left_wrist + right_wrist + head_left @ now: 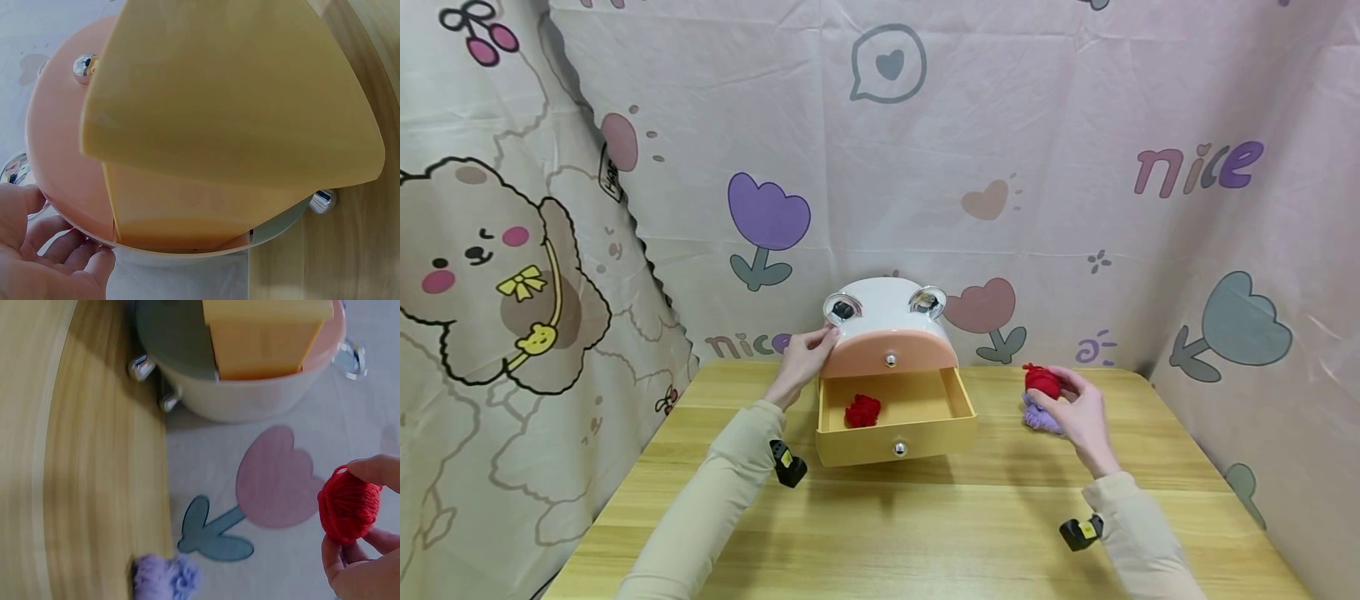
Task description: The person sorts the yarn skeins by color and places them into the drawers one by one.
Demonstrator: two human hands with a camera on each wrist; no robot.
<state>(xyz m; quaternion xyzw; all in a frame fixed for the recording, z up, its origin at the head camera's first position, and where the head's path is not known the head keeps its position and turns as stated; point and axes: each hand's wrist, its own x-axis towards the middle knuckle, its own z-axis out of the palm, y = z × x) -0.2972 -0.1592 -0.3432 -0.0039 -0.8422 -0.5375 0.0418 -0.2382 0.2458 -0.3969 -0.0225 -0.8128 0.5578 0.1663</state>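
Note:
My right hand (1078, 412) pinches a red ball of yarn (349, 506) between thumb and fingers. Just below it in the head view, a purple bundle of yarn (1042, 415) lies on the table. With my left hand (803, 364) I touch the left side of a rounded white storage box (883, 307) with silver-rimmed, eye-like rounds; the thumb and fingers are at its edge in the left wrist view. The box's yellow drawer (859, 448) is pulled out, and another red bundle of yarn (862, 411) lies inside it. Above, the pink drawer (865, 357) is closed.
The wooden table (880, 533) runs back to a patterned cloth (880, 167) hanging behind the box. Another printed cloth (490, 450) hangs along the left. The open drawer juts toward me, its silver knob (900, 448) at the front. Silver feet (141, 367) support the box.

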